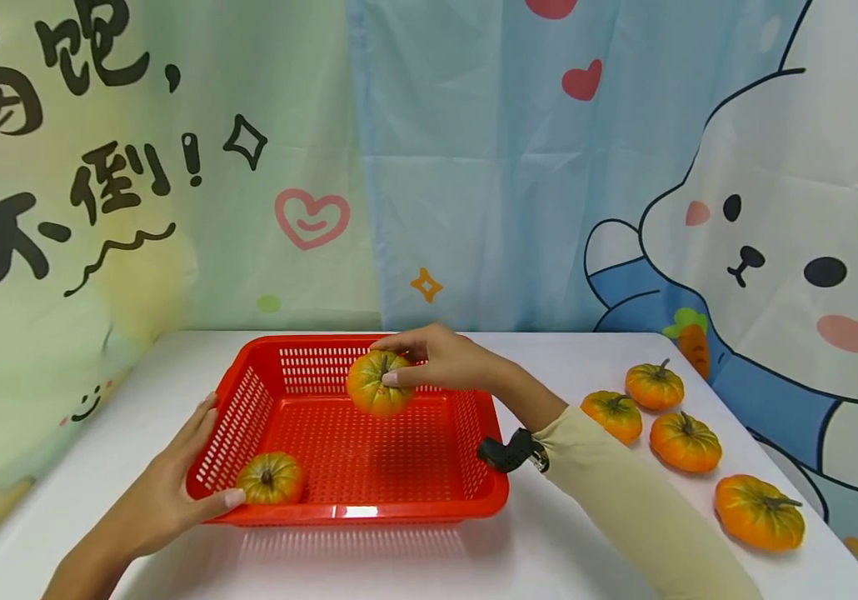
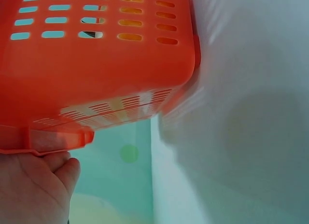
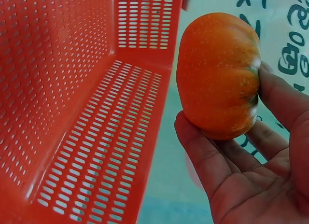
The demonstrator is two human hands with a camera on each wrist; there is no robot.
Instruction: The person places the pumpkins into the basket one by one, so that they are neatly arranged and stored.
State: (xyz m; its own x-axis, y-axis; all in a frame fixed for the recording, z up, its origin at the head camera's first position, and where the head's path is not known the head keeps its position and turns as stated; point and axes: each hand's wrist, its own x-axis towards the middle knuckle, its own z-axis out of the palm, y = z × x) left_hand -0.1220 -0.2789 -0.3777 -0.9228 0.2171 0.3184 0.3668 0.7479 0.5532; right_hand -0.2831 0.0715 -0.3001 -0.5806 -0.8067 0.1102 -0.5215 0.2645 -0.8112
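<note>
A small orange-and-green pumpkin (image 1: 380, 383) is in my right hand (image 1: 440, 358), gripped between thumb and fingers over the back half of a red plastic basket (image 1: 357, 512). In the right wrist view the orange side of that pumpkin (image 3: 217, 77) shows, with fingers around it and the slotted basket wall (image 3: 104, 137) beside it. My left hand (image 1: 167, 492) holds the basket's left end, its thumb on the front left corner. Seen from the left wrist, the fingers curl under the basket's rim (image 2: 53, 139). Another pumpkin (image 1: 271, 478) lies inside, in the front left corner.
Several more pumpkins stand on the white table (image 1: 549, 533) to the right: one at the back (image 1: 655, 385), two close by it, and a larger pumpkin (image 1: 759, 512) nearest the front. A printed curtain (image 1: 474, 208) hangs behind the table.
</note>
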